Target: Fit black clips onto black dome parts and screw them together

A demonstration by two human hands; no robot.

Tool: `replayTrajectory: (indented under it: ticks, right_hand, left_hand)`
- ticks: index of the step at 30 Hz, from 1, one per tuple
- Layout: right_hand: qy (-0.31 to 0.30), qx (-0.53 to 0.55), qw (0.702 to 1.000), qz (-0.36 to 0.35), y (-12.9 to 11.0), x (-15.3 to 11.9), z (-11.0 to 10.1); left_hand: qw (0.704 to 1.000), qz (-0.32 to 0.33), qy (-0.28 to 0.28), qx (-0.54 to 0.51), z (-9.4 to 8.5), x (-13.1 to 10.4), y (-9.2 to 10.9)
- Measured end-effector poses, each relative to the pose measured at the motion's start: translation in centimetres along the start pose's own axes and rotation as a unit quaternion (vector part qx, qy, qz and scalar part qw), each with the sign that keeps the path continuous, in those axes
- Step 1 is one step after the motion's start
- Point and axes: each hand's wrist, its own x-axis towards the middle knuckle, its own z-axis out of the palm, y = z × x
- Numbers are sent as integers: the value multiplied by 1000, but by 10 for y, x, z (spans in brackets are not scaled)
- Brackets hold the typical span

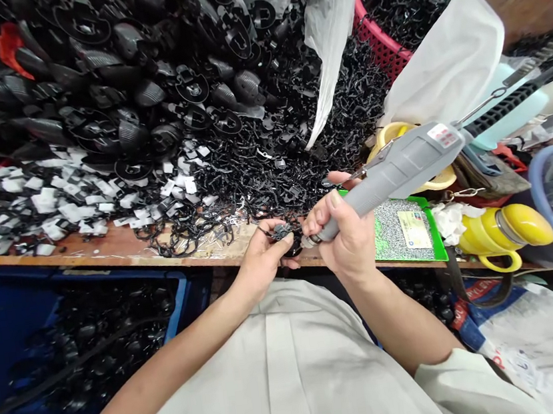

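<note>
My right hand [348, 235] is wrapped round a grey electric screwdriver [397, 168], which slants down to the left and hangs from a hook at its upper end. Its tip meets a small black plastic part [291, 242] that my left hand [260, 259] pinches between thumb and fingers at the table's front edge. Fingers and the tool's nose hide much of this part. Just beyond both hands lies a heap of thin black plastic pieces [262, 175]. Thin silvery pins [210, 238] are scattered on the wood to the left of my left hand.
Black ribbed housings [142, 96] are piled at the back left, with white-and-black small parts [49, 201] before them. A pink basket [380, 46] stands behind. At right are a green-framed tray [433, 228] and a yellow flask [491, 231]. A blue bin [18, 359] sits below left.
</note>
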Motion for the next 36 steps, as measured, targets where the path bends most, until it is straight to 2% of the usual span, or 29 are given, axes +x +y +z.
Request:
replayTrajectory:
  ticks: [6, 13, 23, 27, 31, 36]
  right_hand:
    - [14, -32, 999, -6, 5, 2, -2]
    - [21, -1, 1000, 4, 6, 2, 0]
    - [18, -25, 1000, -2, 6, 1, -1]
    - [33, -21, 998, -39, -2, -1, 0]
    - [19, -7, 998, -51, -1, -4, 1]
    - [-10, -43, 998, -41, 15, -5, -2]
  left_hand:
    - [1000, -7, -1, -3, -2, 0, -1]
    - [999, 13, -20, 27, -2, -6, 1]
    - [998, 25, 3, 50, 1, -2, -1]
    - [999, 6, 23, 45, 3, 0, 1]
    - [998, -24, 45, 24, 5, 3, 3]
    - [998, -1, 41, 57, 6, 6, -2]
